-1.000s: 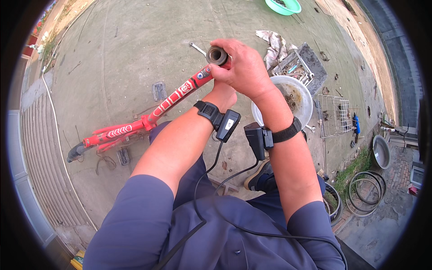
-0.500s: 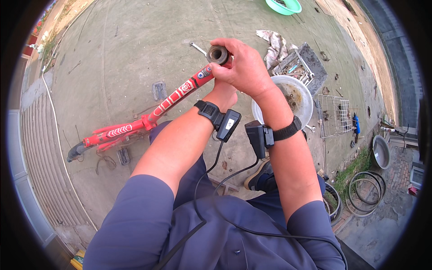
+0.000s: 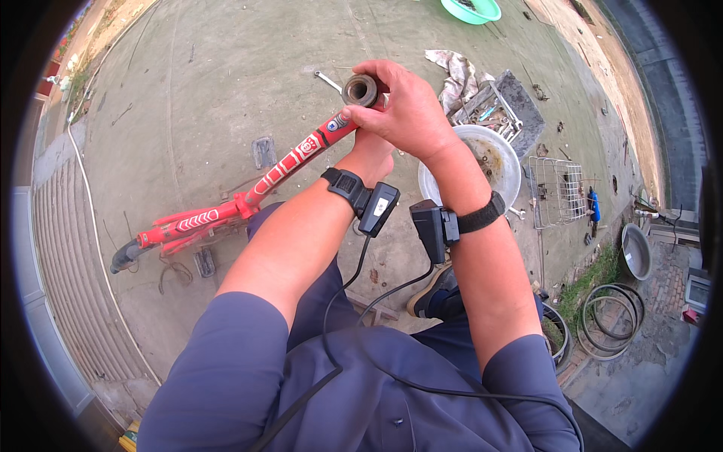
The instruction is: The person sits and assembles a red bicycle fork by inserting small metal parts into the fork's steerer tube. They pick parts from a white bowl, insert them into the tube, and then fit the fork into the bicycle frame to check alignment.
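Observation:
A red bicycle frame [image 3: 282,168] with white and black markings slants from the lower left up to my hands. At its upper end sits a dark, hollow metal ring [image 3: 360,91], its opening facing up. My right hand [image 3: 410,113] is closed round this ring, index finger over its far side and thumb near the tube. Below it, my left hand [image 3: 374,157] is closed round the frame's upper end; its fingers are mostly hidden behind the tube and my right hand.
A combination wrench [image 3: 328,80] lies just beyond the ring. To the right are a pale basin [image 3: 429,177] with small parts, a grey tool tray [image 3: 527,109], a rag [image 3: 454,71] and a wire basket [image 3: 544,203]. Tyres [image 3: 584,324] lie lower right; a green basin [image 3: 482,13] stands far off.
The metal ring has tipped and shifted slightly under my right fingers. Both hands keep nearly the same hold; the whole view has moved a little.

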### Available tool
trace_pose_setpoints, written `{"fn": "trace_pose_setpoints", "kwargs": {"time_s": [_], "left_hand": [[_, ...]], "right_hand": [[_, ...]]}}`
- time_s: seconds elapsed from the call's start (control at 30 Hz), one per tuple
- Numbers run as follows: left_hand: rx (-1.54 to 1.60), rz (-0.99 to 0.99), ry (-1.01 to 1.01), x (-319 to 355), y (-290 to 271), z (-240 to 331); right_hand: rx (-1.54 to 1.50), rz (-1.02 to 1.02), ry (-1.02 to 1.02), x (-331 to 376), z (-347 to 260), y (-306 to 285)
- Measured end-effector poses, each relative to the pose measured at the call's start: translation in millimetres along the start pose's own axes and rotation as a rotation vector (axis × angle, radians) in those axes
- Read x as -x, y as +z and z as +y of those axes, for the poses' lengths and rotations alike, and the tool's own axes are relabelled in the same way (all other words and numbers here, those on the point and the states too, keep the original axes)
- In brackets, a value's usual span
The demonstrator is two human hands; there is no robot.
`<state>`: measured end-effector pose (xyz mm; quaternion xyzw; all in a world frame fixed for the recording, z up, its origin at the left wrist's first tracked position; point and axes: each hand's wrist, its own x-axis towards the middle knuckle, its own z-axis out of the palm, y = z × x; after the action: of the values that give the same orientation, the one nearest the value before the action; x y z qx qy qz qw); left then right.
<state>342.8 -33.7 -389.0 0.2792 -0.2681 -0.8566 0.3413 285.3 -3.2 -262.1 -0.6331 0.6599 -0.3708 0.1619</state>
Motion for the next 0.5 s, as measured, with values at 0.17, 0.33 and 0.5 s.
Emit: {"fn": "trace_pose_setpoints", "kwargs": {"time_s": [0.17,0.33,0.5], "left_hand": [[0.007,-0.003,0.0,-1.5,1.5,-0.8],[0.007,-0.005,0.003,-2.0,2.1,-0.8],[0.01,-0.003,0.008,-1.9,2.6,-0.7]], "right_hand": [[0.009,-0.016,-0.05,0.9,3.1,-0.8],[0.042,-0.028,-0.137,-2.5,5.8,-2.5],[0.044,-0.046,-0.135,-4.4,3.4,-4.4]]}}
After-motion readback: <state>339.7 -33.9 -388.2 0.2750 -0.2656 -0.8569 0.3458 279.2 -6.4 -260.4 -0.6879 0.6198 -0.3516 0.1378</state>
